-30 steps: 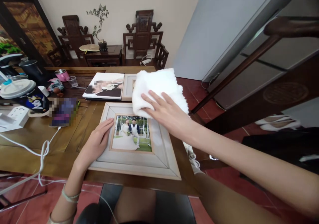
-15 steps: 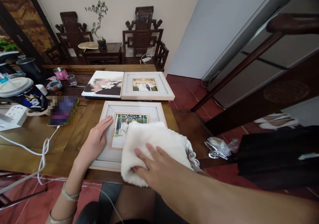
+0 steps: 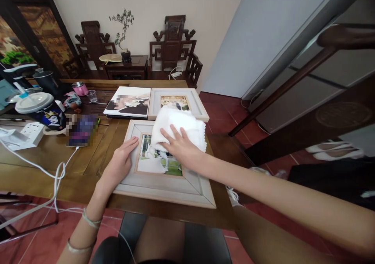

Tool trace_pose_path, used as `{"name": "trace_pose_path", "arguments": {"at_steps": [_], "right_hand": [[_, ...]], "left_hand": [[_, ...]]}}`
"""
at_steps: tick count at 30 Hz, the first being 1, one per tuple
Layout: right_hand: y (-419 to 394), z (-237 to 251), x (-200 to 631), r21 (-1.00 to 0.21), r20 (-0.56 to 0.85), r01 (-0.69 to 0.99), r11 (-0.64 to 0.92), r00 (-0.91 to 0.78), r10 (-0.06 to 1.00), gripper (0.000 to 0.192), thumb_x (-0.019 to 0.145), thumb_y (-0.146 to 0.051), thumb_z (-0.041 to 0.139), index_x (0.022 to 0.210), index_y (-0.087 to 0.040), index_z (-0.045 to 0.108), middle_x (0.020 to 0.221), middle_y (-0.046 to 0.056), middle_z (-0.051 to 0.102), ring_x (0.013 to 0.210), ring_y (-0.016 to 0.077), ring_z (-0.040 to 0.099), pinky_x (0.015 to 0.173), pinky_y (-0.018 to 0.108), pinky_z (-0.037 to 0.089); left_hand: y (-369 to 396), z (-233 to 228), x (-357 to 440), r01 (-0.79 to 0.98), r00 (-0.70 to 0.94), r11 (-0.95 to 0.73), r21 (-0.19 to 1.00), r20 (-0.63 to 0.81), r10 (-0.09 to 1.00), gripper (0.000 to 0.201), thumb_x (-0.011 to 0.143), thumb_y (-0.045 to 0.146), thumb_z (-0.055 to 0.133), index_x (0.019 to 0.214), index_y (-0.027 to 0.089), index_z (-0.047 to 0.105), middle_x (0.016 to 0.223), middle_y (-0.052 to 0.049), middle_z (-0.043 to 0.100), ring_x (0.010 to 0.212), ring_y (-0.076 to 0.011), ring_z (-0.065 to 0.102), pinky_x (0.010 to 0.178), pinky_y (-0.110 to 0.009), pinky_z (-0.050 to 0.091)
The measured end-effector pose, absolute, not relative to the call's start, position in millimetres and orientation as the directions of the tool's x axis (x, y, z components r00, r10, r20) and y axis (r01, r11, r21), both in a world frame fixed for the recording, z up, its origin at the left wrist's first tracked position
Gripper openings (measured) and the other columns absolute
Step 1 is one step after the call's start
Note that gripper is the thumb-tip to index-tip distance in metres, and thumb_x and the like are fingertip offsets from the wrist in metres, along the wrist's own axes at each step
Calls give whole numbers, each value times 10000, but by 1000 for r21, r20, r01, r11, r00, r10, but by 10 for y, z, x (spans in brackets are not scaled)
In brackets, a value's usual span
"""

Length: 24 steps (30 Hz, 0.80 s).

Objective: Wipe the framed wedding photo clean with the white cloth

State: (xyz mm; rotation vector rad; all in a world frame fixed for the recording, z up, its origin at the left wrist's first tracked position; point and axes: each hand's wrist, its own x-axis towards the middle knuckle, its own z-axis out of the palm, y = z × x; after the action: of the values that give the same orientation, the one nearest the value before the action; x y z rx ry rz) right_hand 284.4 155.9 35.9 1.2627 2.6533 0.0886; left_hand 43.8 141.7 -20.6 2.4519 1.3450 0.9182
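Flat and unclenched, the right hand [image 3: 180, 148] presses a folded white cloth [image 3: 178, 127] onto the glass of a pale framed photo [image 3: 164, 182]; its grip is not closed around the cloth, the fingers simply spread across the top of it. The cloth covers the upper right part of the picture and reaches over the frame's far edge. The left hand [image 3: 121, 164] lies open on the frame's left border, palm down with its fingertips touching the inner moulding, grasping nothing. Two thin bracelets sit on that wrist. The framed photo lies flat on the wooden tabletop [image 3: 88, 166], close to the near edge, right in front of the person. Just beyond it lie a second framed photo [image 3: 178, 99] and, beside that on the left, an unframed print [image 3: 129, 101]. Farther left on the tabletop stand a dark printed cup with a white lid [image 3: 41, 109], a white power strip [image 3: 31, 133] with a white cable [image 3: 55, 178] trailing off the edge, a small pink cup [image 3: 79, 88] and a clear glass [image 3: 92, 96].
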Motion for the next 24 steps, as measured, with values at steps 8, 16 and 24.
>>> {"name": "trace_pose_path", "arguments": {"at_steps": [8, 16, 24], "right_hand": [[721, 811, 2671, -134, -494, 679, 722, -677, 545, 987, 497, -17, 781, 1415, -241, 498, 1547, 197, 305, 1356, 503, 309, 997, 638, 420], [927, 568, 2645, -97, -391, 681, 725, -696, 602, 879, 663, 2, 658, 1474, -227, 409, 1596, 133, 178, 1420, 454, 135, 1101, 638, 288], [1831, 374, 2378, 131, -45, 695, 707, -708, 705, 640, 826, 11, 513, 1448, -110, 420, 1593, 170, 209, 1449, 412, 105, 1139, 610, 177]], "left_hand": [[1403, -186, 469, 705, 389, -538, 462, 383, 838, 442, 935, 138, 359, 1322, 98, 569, 1406, -158, 544, 1352, -238, 467, 1145, -481, 366], [1382, -160, 461, 689, 399, -527, 498, 346, 849, 427, 975, 239, 363, 1343, 142, 555, 1432, -141, 524, 1362, -252, 453, 1154, -498, 342], [1293, -82, 450, 636, 347, -495, 592, 354, 869, 539, 1025, 363, 303, 1525, 166, 264, 1593, -102, 275, 1475, -207, 229, 1217, -415, 182]]}}
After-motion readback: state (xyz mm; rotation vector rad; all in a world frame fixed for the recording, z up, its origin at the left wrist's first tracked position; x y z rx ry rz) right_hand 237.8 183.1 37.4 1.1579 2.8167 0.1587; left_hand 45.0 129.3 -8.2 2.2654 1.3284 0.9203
